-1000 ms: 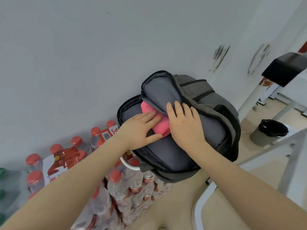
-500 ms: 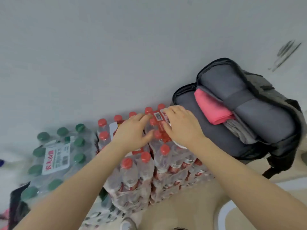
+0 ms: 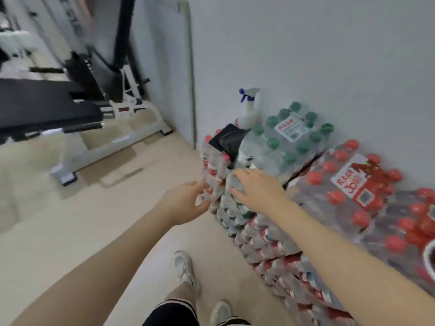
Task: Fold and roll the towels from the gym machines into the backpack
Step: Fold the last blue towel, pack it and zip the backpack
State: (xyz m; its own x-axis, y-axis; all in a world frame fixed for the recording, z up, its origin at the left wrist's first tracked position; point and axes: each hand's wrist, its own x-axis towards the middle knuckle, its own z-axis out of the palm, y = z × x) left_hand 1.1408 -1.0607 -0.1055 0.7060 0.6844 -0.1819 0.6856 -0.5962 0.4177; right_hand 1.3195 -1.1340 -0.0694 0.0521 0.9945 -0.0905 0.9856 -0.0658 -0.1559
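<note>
Two hands are in front of us, both empty; our left hand (image 3: 186,203) hangs over the floor (image 3: 77,222) with its fingers loosely bent and apart, its fingertips just beside the side of a pack of red-capped bottles (image 3: 213,175); our right hand (image 3: 256,189) is stretched out with the fingers straight and spread, lying over the edge of a pack of green-capped bottles (image 3: 289,140); whether the palm really touches the plastic wrap we cannot tell, because the picture is blurred. Neither grip holds anything. The backpack and the towels are not in this view, so we cannot say where they are.

Many packs of water stand stacked along the grey wall (image 3: 306,48); to the right of the green-capped pack lies a big pack with red caps and a red and white label (image 3: 353,180); lower packs with red labels (image 3: 277,250) run along the floor toward us. A white spray bottle (image 3: 248,109) with a blue trigger stands upright behind the packs, near the wall; a dark flat thing (image 3: 227,138) lies on top of the packs just beside it; what it is we cannot tell.

On the left stands a gym machine (image 3: 77,107) with black pads and a white frame, well apart from the hands. Below we see our legs, two light shoes (image 3: 184,267) and black shorts (image 3: 171,314).
</note>
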